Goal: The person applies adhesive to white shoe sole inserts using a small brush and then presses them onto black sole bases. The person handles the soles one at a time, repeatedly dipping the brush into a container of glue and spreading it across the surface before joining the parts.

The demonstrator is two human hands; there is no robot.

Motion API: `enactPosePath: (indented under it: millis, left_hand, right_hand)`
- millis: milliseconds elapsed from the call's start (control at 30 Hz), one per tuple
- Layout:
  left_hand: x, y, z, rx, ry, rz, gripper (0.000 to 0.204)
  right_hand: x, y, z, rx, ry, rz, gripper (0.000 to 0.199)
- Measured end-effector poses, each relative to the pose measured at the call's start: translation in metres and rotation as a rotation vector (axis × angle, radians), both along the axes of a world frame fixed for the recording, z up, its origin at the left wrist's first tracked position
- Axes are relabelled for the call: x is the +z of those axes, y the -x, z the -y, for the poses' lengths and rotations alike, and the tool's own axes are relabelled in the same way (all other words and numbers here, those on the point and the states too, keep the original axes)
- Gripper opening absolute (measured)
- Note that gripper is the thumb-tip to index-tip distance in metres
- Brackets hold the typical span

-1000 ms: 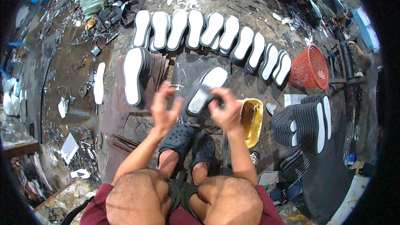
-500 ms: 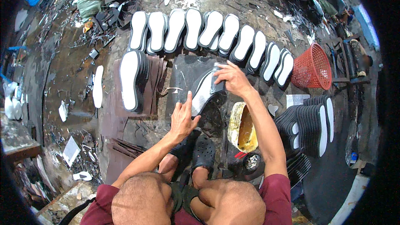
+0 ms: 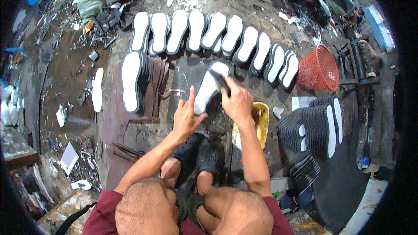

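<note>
Over the dark sheet [image 3: 185, 70], toward its right edge, a sole [image 3: 206, 92] is slanted between left hand [image 3: 185, 119] and right hand [image 3: 238, 104], held apart. The left is spread; at the right, the sole is crossed by a blurred dark piece [image 3: 220, 79]; whether this is gripped cannot be told.

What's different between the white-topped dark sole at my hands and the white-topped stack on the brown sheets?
The white-topped dark sole slants rightward; the white-topped stack points nearly straight ahead. A dark piece crosses the sole; the stack's top is uncovered. Both have white, sole-shaped tops.
</note>
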State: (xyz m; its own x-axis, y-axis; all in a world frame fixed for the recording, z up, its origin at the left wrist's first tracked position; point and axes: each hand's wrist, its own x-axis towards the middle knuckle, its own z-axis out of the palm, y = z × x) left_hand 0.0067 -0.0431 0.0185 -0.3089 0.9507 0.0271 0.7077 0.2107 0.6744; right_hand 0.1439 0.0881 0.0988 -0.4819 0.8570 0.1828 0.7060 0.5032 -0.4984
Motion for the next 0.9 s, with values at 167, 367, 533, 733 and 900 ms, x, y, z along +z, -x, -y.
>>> enactPosePath:
  millis: [167, 367, 533, 733, 900]
  left_hand:
    - [-0.018, -0.005, -0.022, 0.026, -0.166, -0.031, 0.123]
    - [-0.026, -0.009, -0.012, 0.076, -0.171, 0.043, 0.125]
    - [-0.038, -0.009, 0.005, 0.125, -0.277, 0.126, 0.12]
    - [-0.035, 0.017, 0.04, 0.37, -0.515, 0.138, 0.057]
    - [-0.015, 0.035, 0.032, 0.417, -0.533, 0.277, 0.034]
  right_hand:
    - [-0.069, 0.011, 0.007, -0.085, -0.221, -0.035, 0.043]
    - [-0.044, 0.021, -0.041, -0.055, -0.145, 0.174, 0.036]
    - [-0.055, 0.022, -0.012, 0.193, -0.116, 0.158, 0.033]
    - [-0.055, 0.013, 0.061, 0.291, -0.17, 0.184, 0.042]
    - [-0.067, 0.002, 0.094, 0.306, -0.244, 0.188, 0.05]
